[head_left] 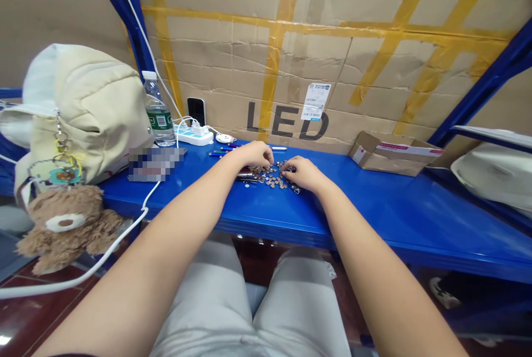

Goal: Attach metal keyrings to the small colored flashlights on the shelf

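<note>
A heap of several small round metal pieces (272, 178) lies on the blue shelf (374, 207) in front of me. My left hand (254, 154) rests at the heap's left edge with its fingers curled down onto the pieces. My right hand (302, 172) sits at the heap's right edge, fingers bent and touching the pieces. What either hand holds, if anything, is too small to see. A dark slim object (245, 176) lies under my left hand by the heap.
A cream backpack (83, 107) with a hanging teddy bear (62, 224) stands at the left, beside a water bottle (158, 110) and a white power strip (193, 135). Pens (222, 151) lie behind the heap. An open cardboard box (393, 154) sits at right. A taped cardboard wall (311, 41) closes the back.
</note>
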Tool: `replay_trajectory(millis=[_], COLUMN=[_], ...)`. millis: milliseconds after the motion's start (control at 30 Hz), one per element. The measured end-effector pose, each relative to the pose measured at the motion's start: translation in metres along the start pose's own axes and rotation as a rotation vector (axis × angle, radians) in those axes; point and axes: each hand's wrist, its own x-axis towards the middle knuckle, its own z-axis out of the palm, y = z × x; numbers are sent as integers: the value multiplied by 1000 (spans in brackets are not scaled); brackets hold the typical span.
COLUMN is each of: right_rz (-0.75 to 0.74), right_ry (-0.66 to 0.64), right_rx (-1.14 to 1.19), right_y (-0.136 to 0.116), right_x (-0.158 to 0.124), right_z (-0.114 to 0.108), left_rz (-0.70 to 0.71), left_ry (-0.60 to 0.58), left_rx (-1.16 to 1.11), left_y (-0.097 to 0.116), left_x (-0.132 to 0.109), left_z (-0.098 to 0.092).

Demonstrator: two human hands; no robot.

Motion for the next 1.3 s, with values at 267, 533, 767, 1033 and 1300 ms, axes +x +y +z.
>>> replay_trajectory(millis=[267, 533, 767, 1033, 1300], right_rz=[7, -8, -13, -21, -68], right_ry=[-31, -83, -56, -60, -3], right_rx=[-27, -130, -119, -125, -91], right_y=[0, -7, -9, -9, -11], right_x=[-5, -13, -14, -14, -15], right_z=[1, -1, 0, 1, 1], left_rz=[-44, 18, -42, -17, 44], left_ry=[31, -53, -112, -55, -24], left_rx=[84, 151, 127, 73, 46], left_y=[-5, 8, 10, 16, 12], left_x=[-2, 1, 2, -3, -6], left_z=[2, 7, 8, 6, -1])
